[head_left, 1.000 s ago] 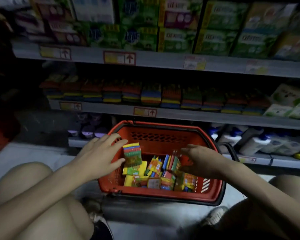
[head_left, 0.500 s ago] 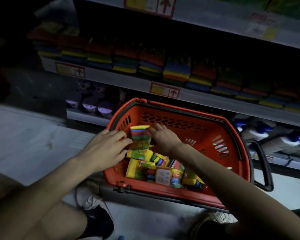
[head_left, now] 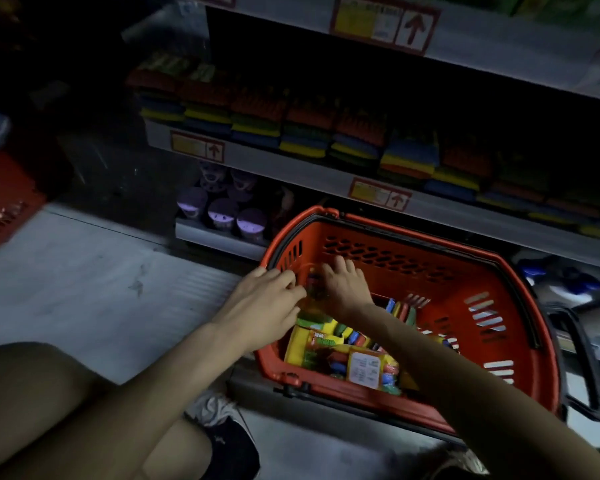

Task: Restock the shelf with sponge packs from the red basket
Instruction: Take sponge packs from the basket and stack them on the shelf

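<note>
1. The floor (head_left: 84, 278) is pale grey and smooth, with a few dark scuffs. It is dimly lit, and the room beyond the shelving fades to black.
2. The red basket (head_left: 430, 237) sits on the floor just in front of the shelving, with its black handle (head_left: 586, 375) folded down at the right end.
3. The left hand (head_left: 264, 306) and right hand (head_left: 343, 285) meet at the basket's near-left corner with a sponge pack (head_left: 313, 285) between them, mostly hidden and blurred.
4. The left fingers are curled close together against the pack. The right fingers are slightly fanned and bent over its top. How firm either hold is cannot be told.
5. Loose packs (head_left: 326, 344) in yellow, green, blue and red lie jumbled on the basket's bottom, below the right forearm.
6. The middle shelf (head_left: 291, 166) carries a row of stacked sponges (head_left: 326, 133) in red, green, blue and yellow layers, with a price label (head_left: 380, 197) on its edge.
7. Purple-lidded tubs (head_left: 222, 213) stand on the lowest shelf, left of the basket.
8. A second red basket (head_left: 4, 199) sits at the far left.
9. A bare knee (head_left: 32, 393) and a black shoe (head_left: 229, 445) fill the bottom left.
</note>
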Available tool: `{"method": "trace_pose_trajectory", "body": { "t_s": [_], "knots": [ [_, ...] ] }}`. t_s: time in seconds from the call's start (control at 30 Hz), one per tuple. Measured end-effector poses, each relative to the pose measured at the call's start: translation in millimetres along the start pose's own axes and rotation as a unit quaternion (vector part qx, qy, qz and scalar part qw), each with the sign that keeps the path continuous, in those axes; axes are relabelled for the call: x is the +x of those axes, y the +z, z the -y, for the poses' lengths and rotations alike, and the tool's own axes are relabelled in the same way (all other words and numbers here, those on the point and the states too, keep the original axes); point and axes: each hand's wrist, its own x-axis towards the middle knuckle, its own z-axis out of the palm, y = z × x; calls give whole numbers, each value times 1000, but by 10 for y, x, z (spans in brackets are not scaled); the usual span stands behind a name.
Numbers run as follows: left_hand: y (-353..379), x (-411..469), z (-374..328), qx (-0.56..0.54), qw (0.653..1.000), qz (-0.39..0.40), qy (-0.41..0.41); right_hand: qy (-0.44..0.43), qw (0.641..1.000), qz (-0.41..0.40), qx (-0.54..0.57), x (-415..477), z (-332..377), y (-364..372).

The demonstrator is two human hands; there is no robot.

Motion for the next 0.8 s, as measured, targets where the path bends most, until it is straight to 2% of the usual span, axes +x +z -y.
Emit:
{"method": "trace_pose_trajectory", "body": {
  "t_s": [0.1, 0.2, 0.27, 0.3, 0.37, 0.47, 0.53, 0.6, 0.73, 0.77, 0.8],
  "knots": [
    [-29, 33, -43, -24, 1000, -7, -19, 30, 994, 14, 108, -169, -203, -321],
    [-67, 99, -108, -100, 993, -18, -59, 53, 969, 24, 240, -417, -394, -771],
    [-82, 149, -181, -175, 980, -28, -94, 64, 928, 52, 362, -621, -475, -1095],
    [-79, 187, -217, -215, 970, -28, -112, 69, 896, 74, 432, -727, -513, -1240],
    [-87, 279, -292, -323, 934, -7, -151, 71, 840, 110, 526, -923, -572, -1480],
    [-154, 416, -420, -515, 834, 44, -192, 68, 814, 101, 568, -1092, -633, -1641],
    [-171, 494, -510, -589, 779, 52, -207, 77, 805, 77, 583, -1164, -703, -1614],
    [-130, 555, -565, -603, 764, 48, -227, 98, 802, 53, 587, -1195, -796, -1532],
    [30, 639, -568, -590, 760, 43, -269, 166, 778, 50, 604, -1170, -1135, -1306],
    [64, 657, -569, -588, 760, 37, -275, 174, 789, 47, 587, -1148, -1272, -1204],
    [91, 672, -572, -587, 759, 30, -280, 181, 819, 48, 543, -1142, -1403, -1095]
  ]
}}
